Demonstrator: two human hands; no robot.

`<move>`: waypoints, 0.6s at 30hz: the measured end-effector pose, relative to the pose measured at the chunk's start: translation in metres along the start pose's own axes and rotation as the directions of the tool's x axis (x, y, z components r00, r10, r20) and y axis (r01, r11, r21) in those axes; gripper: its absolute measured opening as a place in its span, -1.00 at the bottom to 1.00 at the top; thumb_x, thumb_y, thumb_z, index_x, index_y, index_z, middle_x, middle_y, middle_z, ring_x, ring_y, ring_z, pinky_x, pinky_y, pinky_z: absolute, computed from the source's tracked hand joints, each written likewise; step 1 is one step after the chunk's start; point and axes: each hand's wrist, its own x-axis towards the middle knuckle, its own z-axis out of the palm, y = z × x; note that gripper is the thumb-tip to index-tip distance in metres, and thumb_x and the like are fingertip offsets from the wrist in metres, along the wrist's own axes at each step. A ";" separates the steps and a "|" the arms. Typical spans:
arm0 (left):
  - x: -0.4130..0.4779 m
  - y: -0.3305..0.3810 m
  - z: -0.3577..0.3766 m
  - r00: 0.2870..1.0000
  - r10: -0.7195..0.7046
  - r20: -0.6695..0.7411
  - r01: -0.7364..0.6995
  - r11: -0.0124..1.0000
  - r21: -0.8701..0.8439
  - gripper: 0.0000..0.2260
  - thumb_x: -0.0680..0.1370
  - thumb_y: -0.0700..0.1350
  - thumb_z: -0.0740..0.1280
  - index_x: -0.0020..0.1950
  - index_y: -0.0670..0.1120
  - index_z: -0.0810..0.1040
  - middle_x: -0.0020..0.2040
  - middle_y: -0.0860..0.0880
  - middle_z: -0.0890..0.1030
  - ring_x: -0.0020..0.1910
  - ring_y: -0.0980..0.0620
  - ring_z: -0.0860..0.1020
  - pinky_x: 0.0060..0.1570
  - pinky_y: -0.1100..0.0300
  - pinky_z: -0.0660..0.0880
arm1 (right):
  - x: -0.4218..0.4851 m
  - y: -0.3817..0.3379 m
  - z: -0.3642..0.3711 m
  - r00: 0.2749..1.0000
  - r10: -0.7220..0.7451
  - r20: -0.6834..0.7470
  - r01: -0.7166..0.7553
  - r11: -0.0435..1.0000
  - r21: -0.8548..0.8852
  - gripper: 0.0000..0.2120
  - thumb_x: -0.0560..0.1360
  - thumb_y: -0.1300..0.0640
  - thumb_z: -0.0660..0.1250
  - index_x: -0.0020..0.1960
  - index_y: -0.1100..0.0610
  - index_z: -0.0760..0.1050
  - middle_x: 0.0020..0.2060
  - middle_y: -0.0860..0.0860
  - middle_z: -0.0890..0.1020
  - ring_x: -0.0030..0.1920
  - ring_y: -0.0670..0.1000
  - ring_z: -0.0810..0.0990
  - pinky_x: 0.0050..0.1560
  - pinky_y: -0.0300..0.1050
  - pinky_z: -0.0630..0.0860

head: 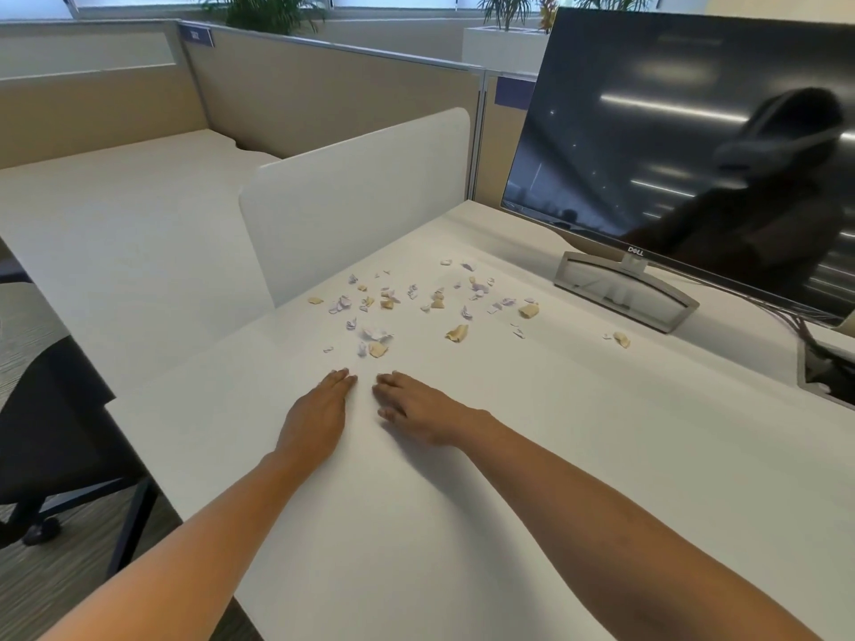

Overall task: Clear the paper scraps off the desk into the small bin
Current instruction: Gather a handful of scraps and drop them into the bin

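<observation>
Head view: flat empty hands (319, 416) (416, 411) near scraps (416, 303), desk (462, 525) edge leftward.

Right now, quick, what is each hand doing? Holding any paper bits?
Left hand: open, flat on the desk, holding nothing.
Right hand: open, palm down on the desk, holding nothing.

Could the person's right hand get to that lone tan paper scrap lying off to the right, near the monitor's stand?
Probably yes. The right hand lies flat, empty, and only bare white desk separates it from the tan scrap.
</observation>
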 end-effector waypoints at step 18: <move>-0.042 0.036 -0.003 0.999 0.032 0.024 -0.035 0.985 0.167 -0.83 0.53 -0.27 0.12 -0.20 -0.08 0.41 -0.01 -0.15 0.60 -0.09 -0.08 0.52 0.05 0.05 0.47 | -0.086 0.018 0.025 0.967 -0.118 -0.227 0.069 0.975 -0.210 -0.78 0.44 0.40 0.12 -0.04 0.34 0.52 0.00 0.17 0.58 0.07 0.12 0.44 0.06 0.01 0.44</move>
